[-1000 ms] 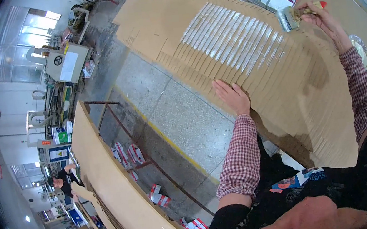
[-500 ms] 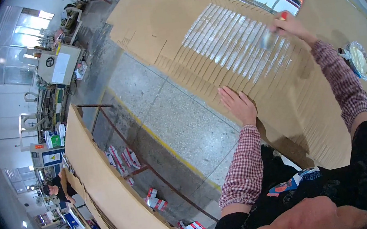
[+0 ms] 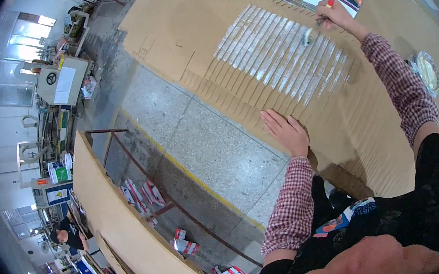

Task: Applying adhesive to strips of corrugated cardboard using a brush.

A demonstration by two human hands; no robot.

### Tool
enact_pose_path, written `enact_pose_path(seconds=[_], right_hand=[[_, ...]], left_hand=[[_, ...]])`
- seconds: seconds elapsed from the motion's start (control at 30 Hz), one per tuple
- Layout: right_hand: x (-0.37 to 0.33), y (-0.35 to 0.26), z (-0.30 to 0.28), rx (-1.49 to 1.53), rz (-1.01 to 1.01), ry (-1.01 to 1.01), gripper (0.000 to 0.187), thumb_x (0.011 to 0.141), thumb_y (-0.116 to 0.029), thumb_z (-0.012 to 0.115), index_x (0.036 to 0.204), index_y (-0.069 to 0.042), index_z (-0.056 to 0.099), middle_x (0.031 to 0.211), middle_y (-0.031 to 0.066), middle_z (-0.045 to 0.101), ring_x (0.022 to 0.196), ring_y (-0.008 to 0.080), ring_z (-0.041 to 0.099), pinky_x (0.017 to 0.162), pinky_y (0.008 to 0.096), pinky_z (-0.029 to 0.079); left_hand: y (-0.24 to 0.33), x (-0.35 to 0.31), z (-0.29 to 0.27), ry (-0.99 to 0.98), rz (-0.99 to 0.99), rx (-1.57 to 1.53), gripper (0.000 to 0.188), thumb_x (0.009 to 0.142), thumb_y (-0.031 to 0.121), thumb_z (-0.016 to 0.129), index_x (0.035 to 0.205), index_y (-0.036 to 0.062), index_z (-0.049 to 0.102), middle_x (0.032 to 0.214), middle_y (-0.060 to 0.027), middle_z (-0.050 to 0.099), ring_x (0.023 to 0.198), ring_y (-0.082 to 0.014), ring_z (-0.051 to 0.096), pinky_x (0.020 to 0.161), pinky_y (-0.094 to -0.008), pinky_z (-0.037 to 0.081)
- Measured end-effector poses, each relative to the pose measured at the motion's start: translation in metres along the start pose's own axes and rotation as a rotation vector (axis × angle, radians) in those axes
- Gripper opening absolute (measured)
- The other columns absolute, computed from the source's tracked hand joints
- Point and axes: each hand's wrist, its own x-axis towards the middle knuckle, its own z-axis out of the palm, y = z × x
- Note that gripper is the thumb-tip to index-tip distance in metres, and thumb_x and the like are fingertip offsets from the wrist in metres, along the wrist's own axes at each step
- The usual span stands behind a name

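Right hand (image 3: 337, 15) pinches slanting brush (image 3: 308, 34), bristles (image 3: 307, 39) toward lower left; left hand (image 3: 288, 133) lies spread.

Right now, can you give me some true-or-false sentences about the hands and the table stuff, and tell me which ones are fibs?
1. The right hand holds a brush. True.
2. The left hand holds a cup. False: the left hand rests at the edge of the cardboard.
3. Shiny stripes show on the cardboard. True.
4. The round dish sits left of the brush. False: the dish is right of it.
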Motion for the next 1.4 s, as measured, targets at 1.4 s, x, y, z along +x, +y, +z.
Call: enact_pose_path(seconds=[1.4], right_hand=[[-0.332, 0.162, -0.338, -0.187, 0.039, 0.836, 0.022, 0.082, -0.022, 0.061, 0.091, -0.002, 0.062, 0.07, 0.0019, 0.06, 0.059, 0.0079, 0.056, 0.055, 0.0231, 0.048]], left_hand=[[0.032, -0.089, 0.012, 0.039, -0.018, 0.139, 0.055, 0.094, 0.029, 0.029, 0.136, -0.0065, 0.021, 0.143, -0.0248, 0.015, 0.131, -0.0394, 0.019, 0.107, -0.0446, 0.018]])
